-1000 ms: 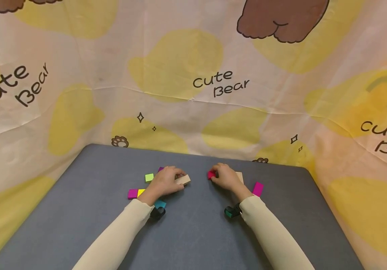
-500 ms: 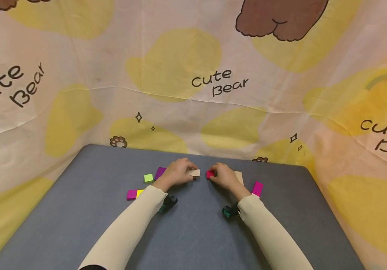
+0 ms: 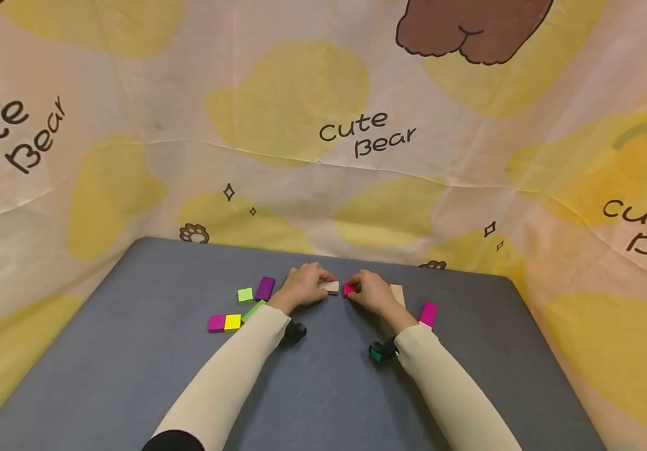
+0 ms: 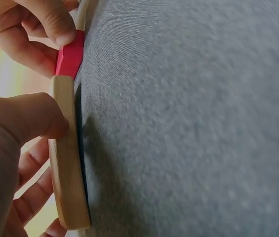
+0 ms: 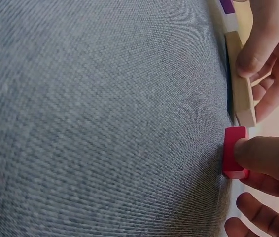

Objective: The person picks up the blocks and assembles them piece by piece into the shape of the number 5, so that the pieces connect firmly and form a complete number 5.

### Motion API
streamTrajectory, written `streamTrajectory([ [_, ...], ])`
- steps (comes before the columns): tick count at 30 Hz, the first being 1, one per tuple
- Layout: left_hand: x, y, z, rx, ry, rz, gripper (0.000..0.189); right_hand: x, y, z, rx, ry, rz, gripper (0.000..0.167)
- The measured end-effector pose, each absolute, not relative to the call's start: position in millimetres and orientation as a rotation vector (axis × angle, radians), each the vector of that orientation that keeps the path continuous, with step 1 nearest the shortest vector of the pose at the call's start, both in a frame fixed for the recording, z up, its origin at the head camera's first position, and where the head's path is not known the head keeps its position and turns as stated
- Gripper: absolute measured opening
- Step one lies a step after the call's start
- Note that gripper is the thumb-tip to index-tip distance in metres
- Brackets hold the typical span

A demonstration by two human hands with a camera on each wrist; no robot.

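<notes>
My left hand (image 3: 303,285) pinches a long plain wooden block (image 4: 68,168) between thumb and fingers, low over the grey tabletop. Just to the right, my right hand (image 3: 376,293) pinches a small red block (image 5: 232,136), its thumb on the near face. The two blocks stand nearly end to end; in the left wrist view the wooden block's tip overlaps the lower end of the red one. A dark shadow runs along the wooden block's underside. In the head view, fingers hide part of both blocks.
Left of the hands lie purple (image 3: 265,288), light green (image 3: 245,295), magenta (image 3: 217,323) and yellow (image 3: 233,322) blocks, plus a green block (image 3: 253,310) partly behind the left wrist. On the right are another wooden block (image 3: 397,294) and a bright magenta one (image 3: 428,313). Printed cloth hangs behind the table (image 3: 323,388).
My left hand has carried the wooden block rightward until its end is beside the red block, turning it more level with the table's back edge. The right hand has stayed nearly in place, holding the red block.
</notes>
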State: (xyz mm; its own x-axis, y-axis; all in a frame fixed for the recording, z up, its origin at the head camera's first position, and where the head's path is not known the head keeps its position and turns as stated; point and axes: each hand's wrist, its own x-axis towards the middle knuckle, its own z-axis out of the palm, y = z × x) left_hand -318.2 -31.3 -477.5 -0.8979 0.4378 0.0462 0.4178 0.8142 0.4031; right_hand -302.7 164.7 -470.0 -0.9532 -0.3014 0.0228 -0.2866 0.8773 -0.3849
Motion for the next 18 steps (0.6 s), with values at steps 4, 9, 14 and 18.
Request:
streamTrajectory([
  [4,-318.9,-27.8,-475.5,0.675,2.932,0.646,0.032,-303.1,164.6,-470.4,-0.47,3.007,-0.605,0.024],
  [9,-320.3,-25.0,-476.5,0.667,2.908,0.665,0.031,-301.7,164.9,-470.0,-0.461,3.002,-0.626,0.024],
  [14,-322.6,-24.6,-478.4,0.667,2.894,0.674,0.031,-301.0,164.0,-468.8,-0.466,2.997,-0.616,0.025],
  [18,-323.4,-23.7,-476.9,0.674,2.882,0.683,0.031,-301.7,163.9,-468.9,-0.461,3.0,-0.627,0.025],
])
